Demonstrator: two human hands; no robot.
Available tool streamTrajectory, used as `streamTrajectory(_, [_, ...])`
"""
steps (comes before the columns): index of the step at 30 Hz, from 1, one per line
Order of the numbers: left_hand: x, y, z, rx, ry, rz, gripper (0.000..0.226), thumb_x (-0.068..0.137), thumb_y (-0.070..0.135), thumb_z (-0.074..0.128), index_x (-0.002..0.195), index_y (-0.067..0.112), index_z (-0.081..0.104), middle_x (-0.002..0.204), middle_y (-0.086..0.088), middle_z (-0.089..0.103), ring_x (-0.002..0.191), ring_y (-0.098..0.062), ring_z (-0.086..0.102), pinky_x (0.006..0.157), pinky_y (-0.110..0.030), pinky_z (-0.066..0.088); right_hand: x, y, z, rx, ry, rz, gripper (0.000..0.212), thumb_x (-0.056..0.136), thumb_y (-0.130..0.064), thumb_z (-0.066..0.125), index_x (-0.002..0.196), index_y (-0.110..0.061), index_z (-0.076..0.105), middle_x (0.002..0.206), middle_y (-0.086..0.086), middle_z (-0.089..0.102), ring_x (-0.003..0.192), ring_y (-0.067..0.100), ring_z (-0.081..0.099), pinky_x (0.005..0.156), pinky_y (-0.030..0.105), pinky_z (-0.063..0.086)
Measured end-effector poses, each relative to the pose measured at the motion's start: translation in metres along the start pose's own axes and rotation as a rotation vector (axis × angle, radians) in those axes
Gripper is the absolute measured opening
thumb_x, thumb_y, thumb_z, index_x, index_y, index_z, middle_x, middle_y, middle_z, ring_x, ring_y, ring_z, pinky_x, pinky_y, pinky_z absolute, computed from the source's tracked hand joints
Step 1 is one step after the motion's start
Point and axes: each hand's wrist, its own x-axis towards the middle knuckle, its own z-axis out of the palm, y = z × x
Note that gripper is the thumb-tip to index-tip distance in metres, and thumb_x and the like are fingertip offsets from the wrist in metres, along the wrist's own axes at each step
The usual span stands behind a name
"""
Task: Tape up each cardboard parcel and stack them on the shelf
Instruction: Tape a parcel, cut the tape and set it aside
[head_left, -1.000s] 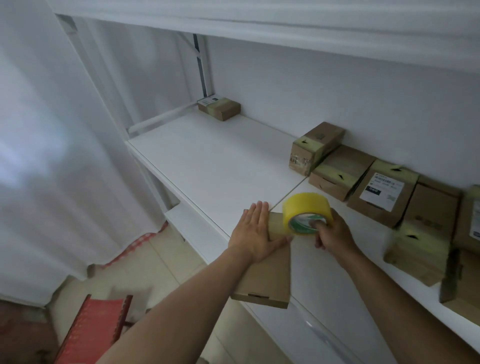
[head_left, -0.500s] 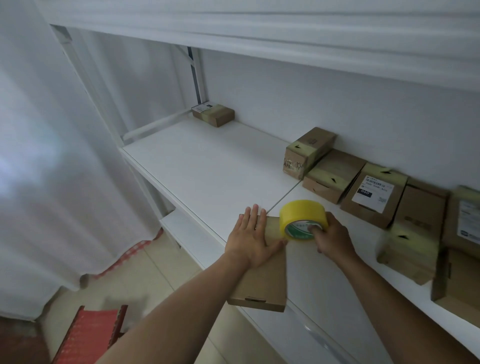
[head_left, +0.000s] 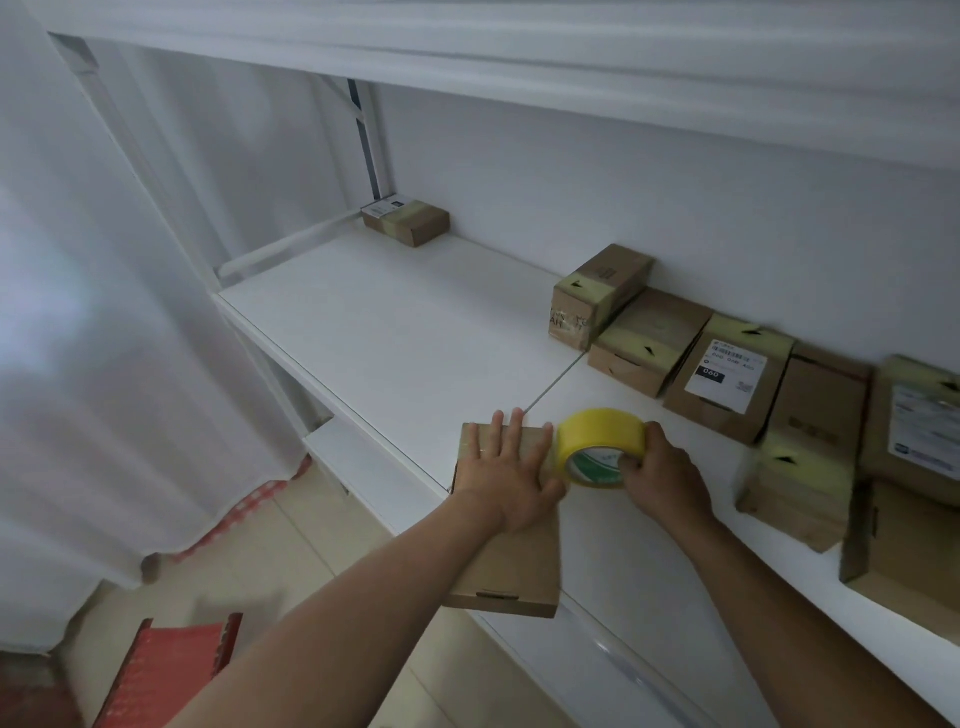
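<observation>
A flat brown cardboard parcel (head_left: 511, 569) lies on the front edge of the white shelf (head_left: 395, 332), its near end hanging over the edge. My left hand (head_left: 506, 475) presses flat on its far end with straight fingers. My right hand (head_left: 662, 475) grips a yellow tape roll (head_left: 597, 444) standing on edge at the parcel's right side, close to my left thumb. Whether a strip of tape runs from the roll onto the parcel is hidden by my left hand.
Several taped parcels (head_left: 727, 376) line the back wall at the right. A lone small parcel (head_left: 408, 222) sits in the far left corner by the shelf upright. A white curtain hangs at the left. A red stool (head_left: 166, 670) stands on the floor below.
The view has shifted slightly. Both hands stay on the parcel and roll, and the roll has drawn a little closer to my left thumb.
</observation>
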Motion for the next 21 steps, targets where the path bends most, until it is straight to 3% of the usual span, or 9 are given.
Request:
streamTrajectory(4, [0.004,0.006,-0.002,-0.029,-0.038,-0.047,0.097,0.083,0.081,0.032,0.154,0.038,-0.018,0.166,-0.005,-0.017,0.149,-0.034,-0.025,0.112,-0.068,-0.015,0.001,-0.005,-0.003,-0.026,-0.012,-0.002,0.035,0.096,-0.024,0.051,0.126,-0.008,0.043,0.11,0.025,0.06,0.1,0.044,0.059,0.07,0.037,0.039])
streamTrajectory(7, [0.006,0.007,-0.001,-0.069,0.001,-0.077,0.098,0.081,0.079,0.038,0.155,0.039,-0.012,0.167,0.0,-0.005,0.151,-0.034,-0.02,0.11,-0.072,-0.013,0.001,-0.006,-0.003,-0.038,-0.014,-0.006,0.038,0.097,-0.025,0.05,0.129,-0.008,0.042,0.111,0.024,0.061,0.101,0.043,0.06,0.071,0.038,0.041])
streamTrajectory(13, [0.003,0.006,-0.005,-0.247,0.14,-0.066,0.093,0.079,0.07,0.051,0.155,0.038,0.009,0.155,-0.001,0.022,0.151,-0.026,0.004,0.114,-0.066,-0.004,0.0,-0.012,-0.015,-0.02,-0.055,-0.001,0.044,0.097,-0.032,0.05,0.135,-0.012,0.039,0.114,0.02,0.061,0.102,0.039,0.06,0.076,0.038,0.047])
streamTrajectory(15, [0.001,-0.001,-0.014,-0.43,0.166,-0.091,0.09,0.076,0.066,0.053,0.155,0.041,0.017,0.151,0.001,0.029,0.146,-0.021,0.016,0.118,-0.059,0.005,-0.002,-0.019,-0.022,0.089,-0.031,-0.008,0.044,0.094,-0.032,0.055,0.133,-0.015,0.043,0.111,0.018,0.063,0.101,0.039,0.061,0.078,0.04,0.05])
streamTrajectory(17, [0.001,-0.009,-0.023,-0.797,0.191,-0.124,0.09,0.068,0.064,0.056,0.152,0.043,0.031,0.146,0.001,0.036,0.14,-0.022,0.03,0.119,-0.052,0.018,-0.004,-0.032,-0.03,0.313,0.041,-0.031,0.041,0.092,-0.028,0.061,0.129,-0.017,0.049,0.107,0.014,0.064,0.098,0.035,0.061,0.077,0.038,0.048])
streamTrajectory(19, [-0.001,-0.013,-0.026,-1.175,0.246,-0.094,0.078,0.066,0.059,0.064,0.141,0.044,0.046,0.138,0.004,0.044,0.131,-0.015,0.043,0.112,-0.043,0.035,-0.005,-0.047,-0.036,0.579,0.106,-0.059,0.033,0.089,-0.023,0.068,0.119,-0.016,0.056,0.098,0.008,0.065,0.089,0.025,0.062,0.074,0.035,0.048])
streamTrajectory(21, [-0.011,-0.012,-0.028,-1.35,0.258,-0.063,0.064,0.07,0.046,0.064,0.132,0.048,0.05,0.133,0.012,0.046,0.123,-0.003,0.045,0.105,-0.03,0.041,-0.007,-0.061,-0.036,0.782,0.105,-0.078,0.024,0.087,-0.021,0.073,0.107,-0.017,0.062,0.09,0.0,0.066,0.078,0.01,0.063,0.065,0.028,0.049])
